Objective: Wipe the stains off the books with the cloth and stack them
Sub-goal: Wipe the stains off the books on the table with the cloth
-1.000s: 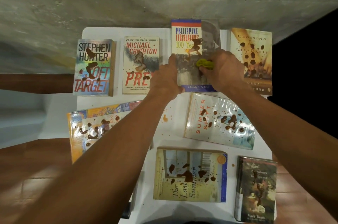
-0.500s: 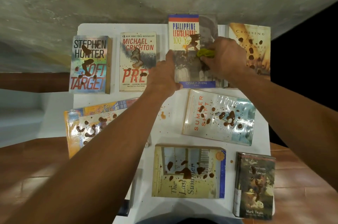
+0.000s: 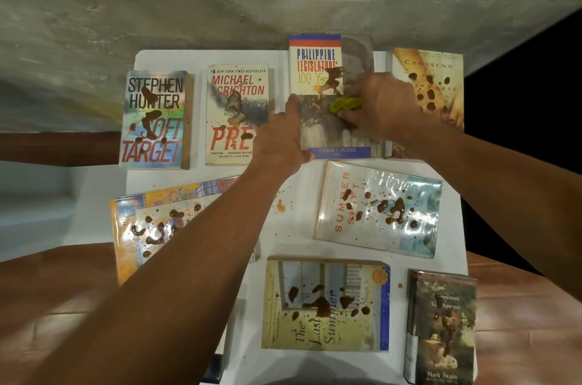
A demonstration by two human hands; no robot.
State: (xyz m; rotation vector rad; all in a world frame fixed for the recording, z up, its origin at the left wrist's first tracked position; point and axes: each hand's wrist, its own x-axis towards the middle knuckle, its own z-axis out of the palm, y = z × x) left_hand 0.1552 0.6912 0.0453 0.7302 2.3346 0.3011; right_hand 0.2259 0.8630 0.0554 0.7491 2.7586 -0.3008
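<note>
Cloth (image 3: 345,104), green and bunched, pinched in right hand (image 3: 385,104), pressed onto middle of Legislature book (image 3: 327,98) at table's (image 3: 201,57) far edge, just below its brown stain (image 3: 333,77). Left hand (image 3: 282,136) flat on that book's near-left corner, fingers straight, holding nothing. Eight books counted, all stained: four along far edge, two mid-table, two along near edge. One cloth. Left forearm crossing over mid-left book (image 3: 148,227). Small spatter on bare tabletop between the middle books.
</note>
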